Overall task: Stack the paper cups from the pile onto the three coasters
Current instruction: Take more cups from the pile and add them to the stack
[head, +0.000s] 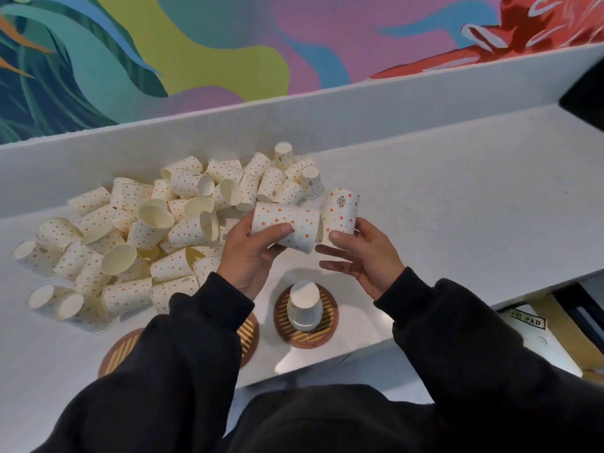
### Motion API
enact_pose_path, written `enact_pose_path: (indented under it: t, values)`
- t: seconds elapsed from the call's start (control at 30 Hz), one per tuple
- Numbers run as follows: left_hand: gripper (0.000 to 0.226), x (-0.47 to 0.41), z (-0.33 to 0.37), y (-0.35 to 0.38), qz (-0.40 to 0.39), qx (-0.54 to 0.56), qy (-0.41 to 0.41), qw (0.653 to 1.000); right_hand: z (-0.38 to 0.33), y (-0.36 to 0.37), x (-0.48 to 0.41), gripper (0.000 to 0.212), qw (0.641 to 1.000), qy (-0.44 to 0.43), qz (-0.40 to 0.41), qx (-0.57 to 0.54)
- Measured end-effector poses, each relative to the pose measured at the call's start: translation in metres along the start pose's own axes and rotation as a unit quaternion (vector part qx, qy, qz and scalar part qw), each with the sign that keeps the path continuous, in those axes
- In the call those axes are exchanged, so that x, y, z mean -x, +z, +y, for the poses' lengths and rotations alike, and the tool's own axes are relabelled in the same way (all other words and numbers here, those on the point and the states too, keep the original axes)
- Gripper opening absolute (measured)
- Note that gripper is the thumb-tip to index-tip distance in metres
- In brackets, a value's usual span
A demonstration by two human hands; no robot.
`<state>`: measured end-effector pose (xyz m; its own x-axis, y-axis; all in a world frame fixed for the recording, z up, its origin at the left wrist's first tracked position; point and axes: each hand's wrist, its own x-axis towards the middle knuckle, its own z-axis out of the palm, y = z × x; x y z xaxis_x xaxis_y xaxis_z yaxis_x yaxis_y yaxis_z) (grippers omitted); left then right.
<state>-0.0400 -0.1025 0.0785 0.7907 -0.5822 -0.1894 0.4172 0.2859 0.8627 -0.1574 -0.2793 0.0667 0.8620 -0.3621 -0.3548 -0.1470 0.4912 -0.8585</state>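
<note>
Above the cup-topped coaster, beside the pile, left fingers grip a sideways cup, right fingers a tilted cup.

Café-like or lounge interior, bright painted mural, long white counter

Cup pile left; inverted cup on coaster; sideways cup, tilted cup held.

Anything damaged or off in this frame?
One dented cup in the pile: its rim is pushed into a heart shape, so it looks crushed. The inverted cup sits squarely on the right coaster. Nothing else stands out.
</note>
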Motion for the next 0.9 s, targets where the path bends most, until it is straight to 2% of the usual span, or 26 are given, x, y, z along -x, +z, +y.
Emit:
enact_pose_path:
  t: [0.07,0.17,0.27,0.37,0.43,0.63,0.8,0.9]
  values:
    - [0.054,0.004,0.005,0.001,0.010,0.007,0.006,1.000,0.000,-0.003,0.001,0.052,0.999,-0.014,0.023,0.026]
    - [0.059,0.010,0.008,-0.008,0.021,-0.127,0.054,0.990,0.003,-0.011,0.003,0.058,0.993,-0.042,0.043,0.102]
    - [0.064,0.018,0.008,-0.015,0.004,-0.312,0.080,0.947,0.008,-0.017,0.005,0.075,0.988,-0.059,0.025,0.141]
    - [0.059,0.028,0.007,-0.013,-0.036,-0.399,0.108,0.910,0.013,-0.018,0.007,0.088,0.986,-0.079,0.023,0.148]
    - [0.056,0.036,0.002,-0.012,-0.045,-0.451,0.134,0.881,0.014,-0.017,0.008,0.085,0.980,-0.101,0.027,0.168]
    - [0.062,0.044,-0.026,-0.021,-0.062,-0.536,0.148,0.829,0.012,-0.017,0.013,0.063,0.958,-0.156,0.035,0.237]
    - [0.061,0.041,-0.049,-0.029,-0.071,-0.563,0.134,0.812,0.023,-0.019,0.014,0.063,0.953,-0.165,0.043,0.251]
    - [0.061,0.041,-0.064,-0.033,-0.070,-0.561,0.111,0.817,0.029,-0.021,0.016,0.063,0.953,-0.162,0.035,0.255]
